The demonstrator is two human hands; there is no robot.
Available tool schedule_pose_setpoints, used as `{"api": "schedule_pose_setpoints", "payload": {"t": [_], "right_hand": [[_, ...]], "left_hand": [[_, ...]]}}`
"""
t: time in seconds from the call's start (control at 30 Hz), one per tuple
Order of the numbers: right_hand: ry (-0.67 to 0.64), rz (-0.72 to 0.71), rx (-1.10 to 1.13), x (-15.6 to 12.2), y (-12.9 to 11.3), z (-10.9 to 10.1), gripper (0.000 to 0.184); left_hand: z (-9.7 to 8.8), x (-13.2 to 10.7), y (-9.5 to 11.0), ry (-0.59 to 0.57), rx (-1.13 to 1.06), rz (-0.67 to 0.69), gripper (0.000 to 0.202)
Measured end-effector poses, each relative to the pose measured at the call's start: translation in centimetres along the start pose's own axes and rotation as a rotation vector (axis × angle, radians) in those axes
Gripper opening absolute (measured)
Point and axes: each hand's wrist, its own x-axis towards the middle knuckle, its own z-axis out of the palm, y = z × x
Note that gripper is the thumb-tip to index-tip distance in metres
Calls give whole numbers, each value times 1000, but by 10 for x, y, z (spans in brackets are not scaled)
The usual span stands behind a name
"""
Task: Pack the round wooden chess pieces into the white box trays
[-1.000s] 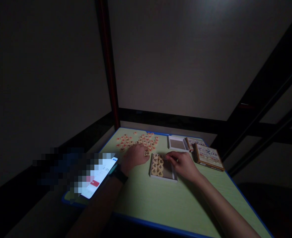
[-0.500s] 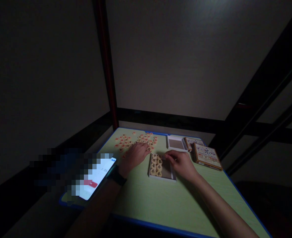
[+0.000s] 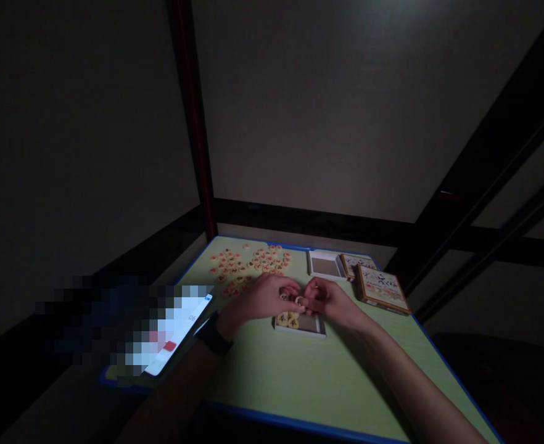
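My left hand (image 3: 269, 297) is over the shallow open box (image 3: 309, 332), its fingers curled and its thumb against a round Chinese chess piece (image 3: 300, 301). On the other side of that piece, my right hand (image 3: 325, 300) pinches it, so the fingers of both hands meet there. Another piece (image 3: 284, 297) shows between my left thumb and fingers; whether it is held or lies in the box I cannot tell. Black-marked pieces (image 3: 292, 321) lie in the box's near left part, while my left hand covers the farther ones.
Loose chess pieces (image 3: 228, 262) are scattered across the far left of the green table (image 3: 272, 376). An open white box part (image 3: 326, 266) and two printed boxes (image 3: 383, 287) stand at the far right. A lit phone (image 3: 179, 333) lies at the left edge.
My left hand has moved right and nearer, from the loose pieces to over the box. My right hand has shifted slightly left, and both hands now meet at a piece.
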Motion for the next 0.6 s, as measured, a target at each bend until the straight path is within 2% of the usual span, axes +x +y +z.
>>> {"api": "schedule_pose_setpoints", "payload": {"t": [0.1, 0.17, 0.3, 0.4, 0.6], "right_hand": [[-101, 66, -63, -2, 3, -2, 46], [-143, 100, -89, -3, 7, 0, 45], [-164, 103, -108, -3, 14, 5, 38], [-149, 85, -179, -3, 15, 7, 30], [-140, 3, -392, -5, 8, 12, 16]], "left_hand": [[-4, 0, -8, 109, 40, -23, 11], [-5, 0, -14, 139, 150, -61, 17], [-1, -1, -24, 37, 290, -208, 27], [3, -3, -27, -54, 313, -266, 25], [3, -8, -24, -210, 177, -338, 25]]}}
